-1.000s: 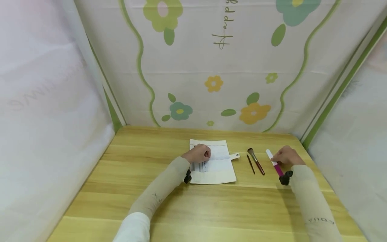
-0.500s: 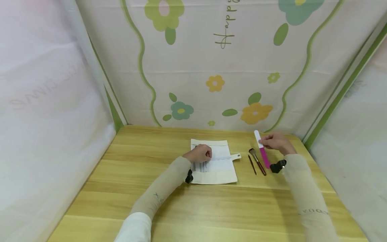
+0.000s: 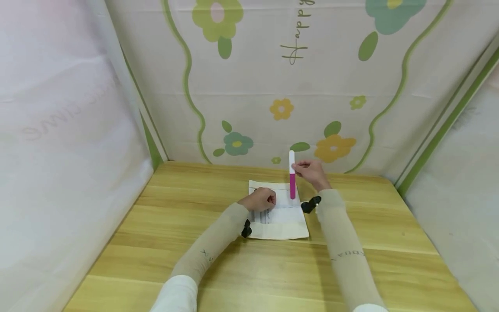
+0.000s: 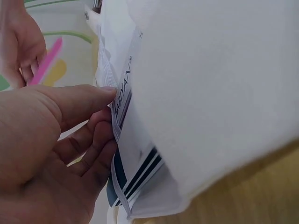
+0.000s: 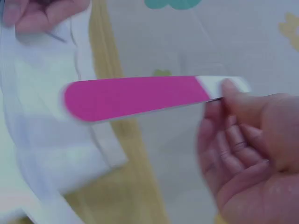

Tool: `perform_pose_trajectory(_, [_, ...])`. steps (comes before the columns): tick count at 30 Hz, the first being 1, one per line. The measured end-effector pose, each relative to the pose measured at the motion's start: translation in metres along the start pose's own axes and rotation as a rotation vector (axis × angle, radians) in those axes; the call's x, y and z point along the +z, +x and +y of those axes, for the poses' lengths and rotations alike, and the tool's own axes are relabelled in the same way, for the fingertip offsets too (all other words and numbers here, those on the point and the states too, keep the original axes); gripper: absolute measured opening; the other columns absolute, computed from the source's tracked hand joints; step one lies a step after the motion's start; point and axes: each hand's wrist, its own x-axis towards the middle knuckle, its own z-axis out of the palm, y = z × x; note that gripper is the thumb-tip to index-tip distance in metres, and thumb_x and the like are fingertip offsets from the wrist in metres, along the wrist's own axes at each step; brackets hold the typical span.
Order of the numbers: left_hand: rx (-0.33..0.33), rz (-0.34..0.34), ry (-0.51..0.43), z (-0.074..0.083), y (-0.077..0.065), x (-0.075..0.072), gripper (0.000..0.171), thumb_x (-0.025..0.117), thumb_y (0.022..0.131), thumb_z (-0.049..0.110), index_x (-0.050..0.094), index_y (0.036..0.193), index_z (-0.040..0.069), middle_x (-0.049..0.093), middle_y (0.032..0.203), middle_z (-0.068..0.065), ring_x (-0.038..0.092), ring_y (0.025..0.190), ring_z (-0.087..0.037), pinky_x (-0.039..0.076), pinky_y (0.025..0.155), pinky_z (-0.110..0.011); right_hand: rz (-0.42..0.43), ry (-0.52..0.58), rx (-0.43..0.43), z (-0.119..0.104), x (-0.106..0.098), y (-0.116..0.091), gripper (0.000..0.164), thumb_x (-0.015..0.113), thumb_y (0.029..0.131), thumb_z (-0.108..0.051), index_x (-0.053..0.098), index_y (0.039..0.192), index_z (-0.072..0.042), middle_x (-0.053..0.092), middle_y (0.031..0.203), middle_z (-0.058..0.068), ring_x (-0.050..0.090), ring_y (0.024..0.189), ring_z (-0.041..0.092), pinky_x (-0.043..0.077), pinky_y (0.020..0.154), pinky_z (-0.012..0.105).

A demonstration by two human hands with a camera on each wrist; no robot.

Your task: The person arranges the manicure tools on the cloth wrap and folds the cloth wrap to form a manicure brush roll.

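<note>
A white fabric pouch (image 3: pixel 278 232) lies unfolded on the table. My left hand (image 3: pixel 260 199) is over its left part; in the left wrist view, thumb and fingers pinch an elastic band (image 4: pixel 106 60) along the pouch. Beneath the band sits a flat printed packet (image 4: pixel 125 91) with dark stripes. My right hand (image 3: pixel 312 171) pinches a nail file (image 3: pixel 292 185), magenta with a white end, by that white end. The file is held upright over the pouch's far right part, its magenta end pointing down.
The wooden table (image 3: pixel 195 195) meets a flowered fabric backdrop (image 3: pixel 249 86) at the back. Fabric walls (image 3: pixel 78 151) stand on both sides. The makeup brush and thin dark stick seen earlier are hidden behind my right arm.
My right hand has lifted the nail file off the table's right side and carried it left to above the pouch. My left hand has stayed at the pouch.
</note>
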Motion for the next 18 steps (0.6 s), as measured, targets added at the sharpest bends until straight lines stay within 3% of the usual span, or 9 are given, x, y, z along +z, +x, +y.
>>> perform_pose_trajectory(4, [-0.023, -0.002, -0.013, 0.001, 0.0, 0.0, 0.013, 0.065, 0.104, 0.007, 0.071, 0.092, 0.007, 0.061, 0.082, 0.0, 0.051, 0.076, -0.01, 0.044, 0.074, -0.023, 0.097, 0.145, -0.051, 0.013, 0.028, 0.007, 0.03, 0.075, 0.1, -0.021, 0.072, 0.116, 0.004, 0.074, 0.096, 0.006, 0.071, 0.088, 0.018, 0.063, 0.082, 0.026])
perform_pose_trajectory(6, [-0.034, -0.002, -0.025, 0.001, 0.0, 0.001, 0.012, 0.065, 0.104, 0.008, 0.072, 0.093, 0.005, 0.061, 0.082, -0.001, 0.051, 0.077, -0.01, 0.044, 0.075, -0.023, 0.109, 0.173, -0.048, 0.019, 0.037, 0.008, 0.03, 0.074, 0.1, -0.019, 0.072, 0.117, 0.005, 0.074, 0.096, 0.006, 0.072, 0.092, 0.023, 0.063, 0.09, 0.035])
perform_pose_trajectory(10, [-0.051, 0.002, -0.038, 0.001, 0.001, 0.002, 0.011, 0.065, 0.104, 0.008, 0.073, 0.096, 0.004, 0.063, 0.084, -0.002, 0.052, 0.077, -0.011, 0.045, 0.075, -0.023, 0.101, 0.157, -0.002, 0.026, 0.051, 0.008, 0.03, 0.074, 0.1, -0.02, 0.073, 0.118, 0.004, 0.075, 0.096, 0.006, 0.073, 0.094, 0.024, 0.061, 0.097, 0.044])
perform_pose_trajectory(15, [-0.067, 0.0, -0.04, -0.001, 0.002, 0.001, 0.011, 0.065, 0.104, 0.01, 0.074, 0.098, 0.007, 0.065, 0.086, -0.001, 0.054, 0.079, -0.011, 0.046, 0.077, -0.023, 0.072, 0.148, 0.058, 0.031, 0.06, 0.006, 0.03, 0.074, 0.1, -0.02, 0.073, 0.119, 0.004, 0.075, 0.1, 0.008, 0.071, 0.086, 0.014, 0.062, 0.095, 0.042])
perform_pose_trajectory(18, [-0.061, 0.003, -0.04, -0.003, 0.002, 0.001, 0.011, 0.066, 0.104, 0.01, 0.073, 0.097, 0.007, 0.064, 0.086, 0.0, 0.054, 0.079, -0.011, 0.046, 0.077, -0.022, 0.038, 0.117, 0.088, 0.032, 0.063, 0.005, 0.031, 0.074, 0.1, -0.022, 0.074, 0.119, 0.002, 0.075, 0.102, 0.008, 0.07, 0.087, 0.015, 0.062, 0.095, 0.041])
